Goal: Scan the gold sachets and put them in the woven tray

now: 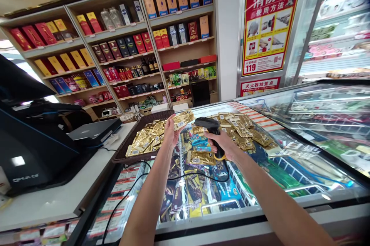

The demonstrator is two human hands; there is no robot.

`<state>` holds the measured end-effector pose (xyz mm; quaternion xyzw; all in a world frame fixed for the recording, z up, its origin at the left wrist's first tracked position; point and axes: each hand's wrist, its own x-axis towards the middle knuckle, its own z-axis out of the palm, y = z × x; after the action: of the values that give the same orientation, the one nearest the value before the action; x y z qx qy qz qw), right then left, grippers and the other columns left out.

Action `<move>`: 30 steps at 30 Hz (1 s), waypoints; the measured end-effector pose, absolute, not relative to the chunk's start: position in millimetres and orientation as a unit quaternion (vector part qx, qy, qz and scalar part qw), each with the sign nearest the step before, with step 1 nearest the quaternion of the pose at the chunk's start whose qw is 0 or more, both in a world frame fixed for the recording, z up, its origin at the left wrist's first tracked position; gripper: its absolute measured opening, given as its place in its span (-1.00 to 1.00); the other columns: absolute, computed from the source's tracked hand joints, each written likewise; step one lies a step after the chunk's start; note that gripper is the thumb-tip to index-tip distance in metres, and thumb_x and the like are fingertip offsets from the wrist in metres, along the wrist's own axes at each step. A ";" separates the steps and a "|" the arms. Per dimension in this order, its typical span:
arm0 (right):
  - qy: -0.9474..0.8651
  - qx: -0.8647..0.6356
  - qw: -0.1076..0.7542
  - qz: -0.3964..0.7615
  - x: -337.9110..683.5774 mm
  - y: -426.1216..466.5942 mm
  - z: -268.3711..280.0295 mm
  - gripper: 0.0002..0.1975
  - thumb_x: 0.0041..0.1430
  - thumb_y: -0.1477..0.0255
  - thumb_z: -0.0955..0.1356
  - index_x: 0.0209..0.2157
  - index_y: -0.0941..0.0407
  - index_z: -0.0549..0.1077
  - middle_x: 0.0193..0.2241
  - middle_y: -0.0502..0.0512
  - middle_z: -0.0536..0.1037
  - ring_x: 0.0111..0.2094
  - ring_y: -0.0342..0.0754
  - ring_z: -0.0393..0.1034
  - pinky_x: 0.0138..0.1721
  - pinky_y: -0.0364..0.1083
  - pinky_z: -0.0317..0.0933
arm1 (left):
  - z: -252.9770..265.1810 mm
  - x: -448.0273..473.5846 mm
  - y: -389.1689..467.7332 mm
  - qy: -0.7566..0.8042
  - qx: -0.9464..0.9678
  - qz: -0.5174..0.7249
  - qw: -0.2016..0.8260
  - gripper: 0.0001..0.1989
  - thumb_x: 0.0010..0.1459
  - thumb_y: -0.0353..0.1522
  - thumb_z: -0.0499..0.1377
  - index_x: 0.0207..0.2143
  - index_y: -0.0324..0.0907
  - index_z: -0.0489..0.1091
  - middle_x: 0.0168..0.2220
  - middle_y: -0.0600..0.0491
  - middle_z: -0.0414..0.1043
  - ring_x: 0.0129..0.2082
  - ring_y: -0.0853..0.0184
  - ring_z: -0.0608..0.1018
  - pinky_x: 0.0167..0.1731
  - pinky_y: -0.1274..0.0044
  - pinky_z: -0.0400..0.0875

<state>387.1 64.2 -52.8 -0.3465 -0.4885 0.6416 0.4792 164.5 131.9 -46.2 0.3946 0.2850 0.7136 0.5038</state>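
Note:
My left hand (171, 132) grips a gold foil packet (184, 118) with a printed barcode label, held up above the freezer. In my right hand (222, 144) is a black barcode scanner (208, 123), its head pointing left toward the packet. A dark cable (199, 179) trails from the scanner's handle across the freezer glass. Left of my left hand stands a brown woven basket (119, 154) filled with similar gold packets (148, 138). More gold packets (238, 126) lie piled on the glass beyond and right of the scanner.
A glass-topped freezer (173, 226) with wire baskets of wrapped goods spreads beneath my arms. On the left counter (58, 203) sits a black checkout terminal (37, 142). Shelves (115, 34) of boxes line the back wall, beside a red fire-hydrant poster (270, 26).

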 end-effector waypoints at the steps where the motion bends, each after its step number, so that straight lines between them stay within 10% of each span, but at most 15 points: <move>1: -0.494 -0.351 0.481 0.633 385.5 64.2 -53.4 -0.63 -0.03 0.19 0.49 -0.50 0.11 0.30 -0.67 -0.13 0.29 -0.74 -0.27 0.08 -0.71 -0.19 -0.04 | -47.3 162.1 133.1 0.287 0.386 0.717 0.504 -0.76 0.20 -0.21 0.22 -0.11 -0.10 0.41 -0.09 -0.01 0.50 -0.12 0.24 0.57 -0.09 0.20 0.52; 30: -0.554 -0.345 0.438 0.619 372.3 53.1 -55.4 -0.60 -0.03 0.12 0.49 -0.43 0.11 0.33 -0.69 -0.16 0.27 -0.77 -0.28 0.06 -0.72 -0.20 -0.09 | -44.1 163.9 146.1 0.280 0.392 0.731 0.484 -0.71 0.18 -0.15 0.23 -0.10 -0.06 0.41 -0.09 0.01 0.49 -0.17 0.29 0.57 -0.24 0.45 0.54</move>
<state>372.3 53.1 -55.4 -0.3452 -0.5536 0.6187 0.4377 163.9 146.1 -44.1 0.3919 0.2803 0.7306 0.4838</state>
